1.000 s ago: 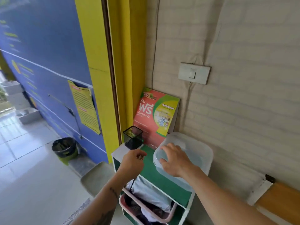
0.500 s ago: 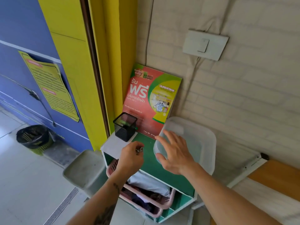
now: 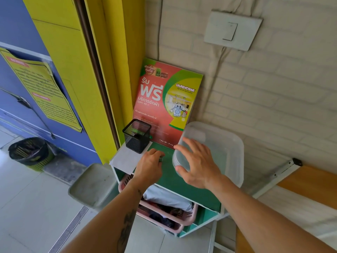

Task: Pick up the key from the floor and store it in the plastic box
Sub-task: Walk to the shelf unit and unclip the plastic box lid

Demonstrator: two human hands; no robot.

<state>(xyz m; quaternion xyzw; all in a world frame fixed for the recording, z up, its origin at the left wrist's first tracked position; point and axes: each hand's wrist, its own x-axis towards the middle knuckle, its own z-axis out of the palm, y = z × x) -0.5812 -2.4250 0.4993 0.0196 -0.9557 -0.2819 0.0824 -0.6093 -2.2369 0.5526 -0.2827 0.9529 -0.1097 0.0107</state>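
Note:
A translucent plastic box (image 3: 226, 148) with its lid on stands on the green top of a small shelf unit (image 3: 182, 183), against the brick wall. My right hand (image 3: 197, 165) hovers with spread fingers over the box's near left corner, holding nothing. My left hand (image 3: 149, 167) is closed just left of the box, above the green top. A small metal bit of the key (image 3: 160, 159) shows at its fingertips; the rest is hidden in the fist.
A black mesh pen holder (image 3: 136, 136) stands at the shelf's back left, a red and green poster (image 3: 164, 105) leans behind it. Pink laundry baskets (image 3: 169, 214) sit in the shelf below. A grey tray (image 3: 91, 185) and a bin (image 3: 29, 152) stand on the floor at the left. A wooden bench (image 3: 306, 183) is on the right.
The view has drawn closer to the shelf. My right hand lifted off the box lid and spread its fingers. My left hand stays closed on the key beside the box.

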